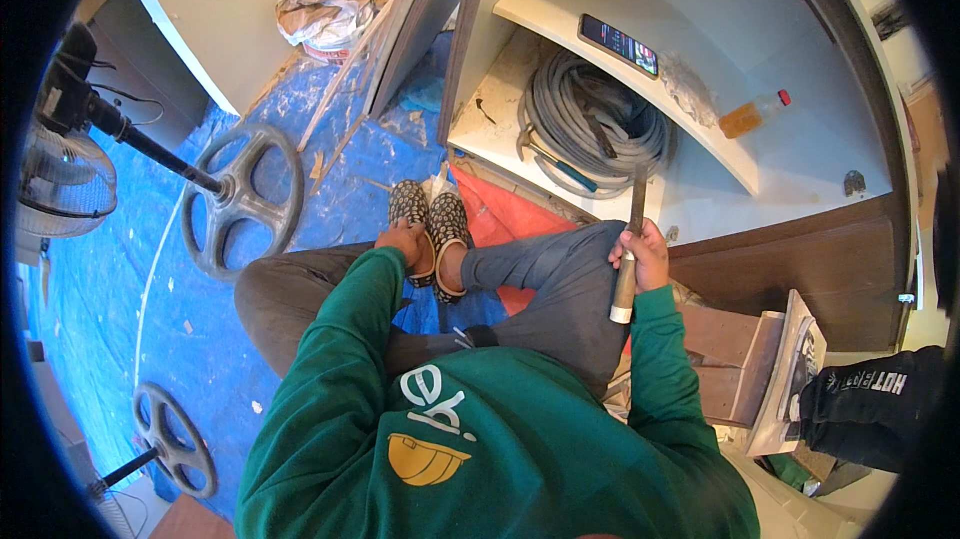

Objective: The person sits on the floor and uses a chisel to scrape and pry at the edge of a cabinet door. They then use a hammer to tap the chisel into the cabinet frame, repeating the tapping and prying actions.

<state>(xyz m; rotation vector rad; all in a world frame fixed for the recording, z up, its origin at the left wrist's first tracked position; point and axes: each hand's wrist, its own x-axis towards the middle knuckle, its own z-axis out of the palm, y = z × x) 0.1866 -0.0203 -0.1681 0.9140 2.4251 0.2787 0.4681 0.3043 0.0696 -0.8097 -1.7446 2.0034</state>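
Observation:
My right hand point(645, 251) is closed around a chisel point(624, 289) above my right knee. The chisel has a wooden handle with a pale metal cap at its lower end, and its flat dark blade points up and away from me. My left hand point(404, 242) lies on the left of my two patterned clogs point(407, 205), with its fingers loosely spread and nothing visible in them. Part of those fingers is hard to make out. Beyond the right hand, a coil of grey hose point(580, 104) and a hammer point(553, 164) lie in an open cabinet's lower compartment.
A phone point(619, 45) and an orange-filled bottle point(755, 116) rest on the cabinet shelf point(700, 109). Blue sheeting point(90, 309) covers the floor. Fan stands point(243, 197) are at left. Wooden drawers point(735, 364) and dark cloth point(865, 404) are at right.

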